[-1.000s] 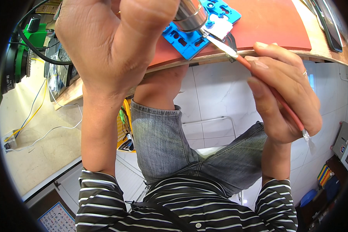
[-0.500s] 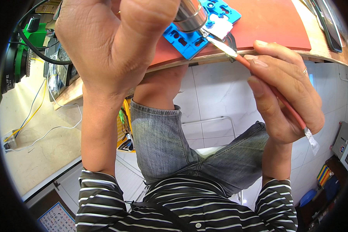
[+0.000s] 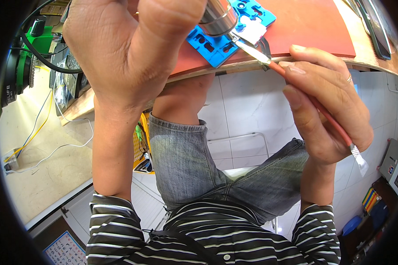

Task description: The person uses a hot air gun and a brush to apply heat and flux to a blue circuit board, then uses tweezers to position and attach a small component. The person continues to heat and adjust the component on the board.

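Note:
My left hand (image 3: 128,53) is closed around a hot air gun, whose metal nozzle (image 3: 217,20) points down at the work; its handle is hidden by the hand. Under the nozzle lies a blue repair fixture (image 3: 212,52) with cut-out slots, and a small white and silver part (image 3: 253,32) sits in it. My right hand (image 3: 329,110) grips a double-ended pry tool (image 3: 284,70) with a red handle and flat metal ends. The tool's far tip reaches the edge of the small part, just below the nozzle. Whether it touches is too small to tell.
A red-orange mat (image 3: 314,31) covers the wooden table under the fixture. A dark phone-like device (image 3: 373,26) lies at the far right. To the left are a green and black microscope-like instrument (image 3: 36,39), a black cable (image 3: 42,59) and thin wires (image 3: 37,119).
My right hand has shifted very slightly, with the rear end of the pry tool moving a little right and down. The left hand and nozzle stay almost still.

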The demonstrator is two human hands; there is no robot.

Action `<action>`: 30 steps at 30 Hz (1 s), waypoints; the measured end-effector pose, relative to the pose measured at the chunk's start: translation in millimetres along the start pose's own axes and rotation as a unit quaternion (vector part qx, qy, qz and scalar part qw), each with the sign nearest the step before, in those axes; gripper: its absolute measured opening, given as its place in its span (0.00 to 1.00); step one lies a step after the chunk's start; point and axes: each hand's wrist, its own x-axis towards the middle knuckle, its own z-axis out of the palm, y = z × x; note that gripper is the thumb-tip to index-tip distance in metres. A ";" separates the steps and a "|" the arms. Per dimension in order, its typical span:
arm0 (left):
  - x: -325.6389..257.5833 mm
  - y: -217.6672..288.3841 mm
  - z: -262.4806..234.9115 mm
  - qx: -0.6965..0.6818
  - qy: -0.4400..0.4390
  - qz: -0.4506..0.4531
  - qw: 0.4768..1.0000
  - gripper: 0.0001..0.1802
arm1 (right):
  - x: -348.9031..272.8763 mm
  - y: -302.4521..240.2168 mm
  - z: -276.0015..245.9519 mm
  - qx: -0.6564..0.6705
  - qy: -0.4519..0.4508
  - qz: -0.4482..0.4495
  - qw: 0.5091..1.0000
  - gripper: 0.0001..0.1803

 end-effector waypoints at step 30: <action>-4.1 -16.1 -1.7 0.035 0.033 0.026 0.999 0.35 | 2.7 -0.2 -2.1 0.001 -0.008 -0.005 1.000 0.13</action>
